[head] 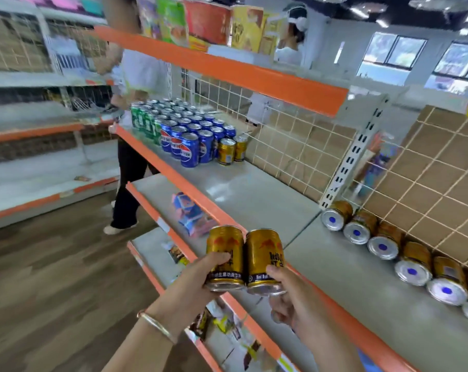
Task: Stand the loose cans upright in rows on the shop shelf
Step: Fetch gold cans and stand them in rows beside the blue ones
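Note:
My left hand (pixel 198 285) grips a gold can (pixel 224 251) and my right hand (pixel 289 299) grips a second gold can (pixel 265 253). Both cans are upright, side by side and touching, held in front of the orange edge of the grey shelf (pixel 254 194). Two gold cans (pixel 231 150) stand upright on the shelf beside rows of blue cans (pixel 195 140) and green cans (pixel 144 120). Several gold cans (pixel 383 238) lie on their sides in a line along the wire back at the right.
Another person (pixel 136 108) in a white top and dark trousers stands at the shelf's far end. A shelf above (pixel 227 68) holds bright packets. Lower shelves (pixel 157 194) carry a blue box and snack packs. A wooden floor (pixel 53 264) stretches left toward another shelving unit.

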The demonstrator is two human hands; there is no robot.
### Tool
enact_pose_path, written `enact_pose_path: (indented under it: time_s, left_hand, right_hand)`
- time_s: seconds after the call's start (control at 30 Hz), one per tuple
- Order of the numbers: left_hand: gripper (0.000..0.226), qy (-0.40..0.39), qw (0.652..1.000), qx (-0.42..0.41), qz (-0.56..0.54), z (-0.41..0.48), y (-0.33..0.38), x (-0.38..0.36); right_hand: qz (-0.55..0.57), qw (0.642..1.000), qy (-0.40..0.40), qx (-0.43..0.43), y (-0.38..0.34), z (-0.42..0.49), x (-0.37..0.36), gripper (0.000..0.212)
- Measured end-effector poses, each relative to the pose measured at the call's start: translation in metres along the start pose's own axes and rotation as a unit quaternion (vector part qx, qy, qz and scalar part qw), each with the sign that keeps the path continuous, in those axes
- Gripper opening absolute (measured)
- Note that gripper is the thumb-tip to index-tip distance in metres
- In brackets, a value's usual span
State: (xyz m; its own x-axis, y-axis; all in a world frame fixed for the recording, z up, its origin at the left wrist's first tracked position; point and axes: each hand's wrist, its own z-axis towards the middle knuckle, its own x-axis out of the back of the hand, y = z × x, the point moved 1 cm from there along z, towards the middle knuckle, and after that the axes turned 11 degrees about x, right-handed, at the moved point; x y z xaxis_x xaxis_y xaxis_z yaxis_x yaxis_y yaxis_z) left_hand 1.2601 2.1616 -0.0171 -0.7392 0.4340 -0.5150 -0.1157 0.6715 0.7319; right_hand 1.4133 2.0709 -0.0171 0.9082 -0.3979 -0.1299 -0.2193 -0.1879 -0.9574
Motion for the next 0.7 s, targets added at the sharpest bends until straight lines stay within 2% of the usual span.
enact_pose_path:
  time_s: [0.07,0.17,0.3,0.4,0.53,0.57,0.6,0.67,0.7]
  left_hand:
    - [0.020,0.014,1.000,-0.002,-0.010,0.006,0.007,0.012]
    - [0.045,0.029,0.999,0.005,-0.016,0.024,0.018,0.030]
    - [0.018,0.045,0.999,0.003,-0.023,0.060,0.047,0.049]
    - [0.019,0.050,0.999,-0.013,-0.007,0.096,0.078,0.060]
    - [0.019,0.077,0.997,-0.005,-0.023,0.140,0.115,0.073]
    - [0.027,0.082,0.996,-0.005,-0.026,0.149,0.124,0.076]
    - [0.046,0.092,0.995,-0.005,-0.029,0.160,0.132,0.081]
    - [0.088,0.116,0.993,0.009,-0.032,0.180,0.144,0.088]
    - [0.098,0.117,0.992,0.018,-0.040,0.187,0.150,0.090]
  right_hand:
    - [-0.018,1.000,-0.012,0.000,-0.001,0.016,-0.010,0.032]
    - [-0.078,0.996,-0.038,0.026,-0.001,0.047,-0.012,0.059]
    - [-0.101,0.991,-0.077,0.030,-0.009,0.100,-0.022,0.078]
    - [-0.104,0.992,-0.064,0.019,-0.022,0.143,-0.032,0.065]
    - [-0.117,0.990,-0.042,0.060,-0.042,0.201,-0.045,0.050]
    - [-0.106,0.992,-0.040,0.060,-0.046,0.215,-0.049,0.043]
    - [-0.092,0.993,-0.037,0.058,-0.050,0.228,-0.052,0.038]
    - [-0.063,0.997,-0.025,0.043,-0.053,0.255,-0.057,0.041]
    - [-0.049,0.998,-0.018,0.030,-0.055,0.266,-0.060,0.044]
